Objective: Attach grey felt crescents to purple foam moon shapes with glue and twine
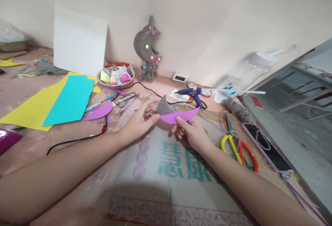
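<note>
A purple crescent cutout (169,118) is held up between my hands over the table. Grey yarn (164,105) covers its left end in close rows, and the right part is bare purple. My right hand (190,131) pinches the lower middle of the cutout, thumb on the near face. At the yarn-covered end, my left hand (146,115) has its thumb and fingers closed on the edge. Just beyond the cutout stands a blue hot glue gun (193,93) with a long glue stick in its back. A ball of grey yarn (237,110) lies to the right.
Scissors (236,143) and a phone (267,146) lie at right, near the table edge. Yellow (33,105) and turquoise sheets (68,101) cover the left. Behind are a bowl of pompoms or clay (115,84), a white board (80,41) and a hanging moon ornament (146,46).
</note>
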Available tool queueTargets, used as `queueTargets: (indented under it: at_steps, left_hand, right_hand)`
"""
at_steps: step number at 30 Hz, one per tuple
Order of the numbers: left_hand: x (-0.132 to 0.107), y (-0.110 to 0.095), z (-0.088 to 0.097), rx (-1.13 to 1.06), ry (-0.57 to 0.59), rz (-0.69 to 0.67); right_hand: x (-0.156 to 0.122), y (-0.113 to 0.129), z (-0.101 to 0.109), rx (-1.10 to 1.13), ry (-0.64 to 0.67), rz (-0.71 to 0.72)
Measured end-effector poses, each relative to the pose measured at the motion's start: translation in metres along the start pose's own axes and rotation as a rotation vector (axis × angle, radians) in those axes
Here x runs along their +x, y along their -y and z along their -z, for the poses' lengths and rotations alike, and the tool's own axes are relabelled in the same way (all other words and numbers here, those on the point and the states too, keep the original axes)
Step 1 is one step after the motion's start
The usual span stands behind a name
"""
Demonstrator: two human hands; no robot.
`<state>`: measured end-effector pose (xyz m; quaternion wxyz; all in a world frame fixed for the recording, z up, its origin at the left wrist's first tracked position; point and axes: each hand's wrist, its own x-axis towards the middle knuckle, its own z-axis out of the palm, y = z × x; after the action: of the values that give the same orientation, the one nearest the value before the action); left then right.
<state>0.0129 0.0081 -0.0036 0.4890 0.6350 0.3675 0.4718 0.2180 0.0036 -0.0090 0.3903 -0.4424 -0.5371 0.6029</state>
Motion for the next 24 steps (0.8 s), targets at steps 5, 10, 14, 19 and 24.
queueTargets:
  at_steps: [5,10,14,19,24]
  left_hand:
    - [-0.001,0.000,-0.001,0.012,-0.014,0.030]
    - [0.002,0.000,0.003,0.031,-0.053,0.075]
    - [0.004,0.001,0.004,0.057,-0.044,0.103]
    - [0.002,-0.001,0.002,0.189,-0.031,0.117]
    - [-0.001,-0.001,0.002,0.198,-0.012,0.094]
  right_hand:
    - [0.000,0.001,0.000,-0.040,-0.010,0.033]
    - [-0.003,0.005,-0.001,-0.207,-0.033,0.020]
    - [-0.004,0.007,-0.003,-0.251,-0.069,0.049]
    - [-0.006,0.011,-0.005,-0.188,-0.099,0.078]
    - [-0.008,0.015,-0.006,-0.173,-0.120,0.104]
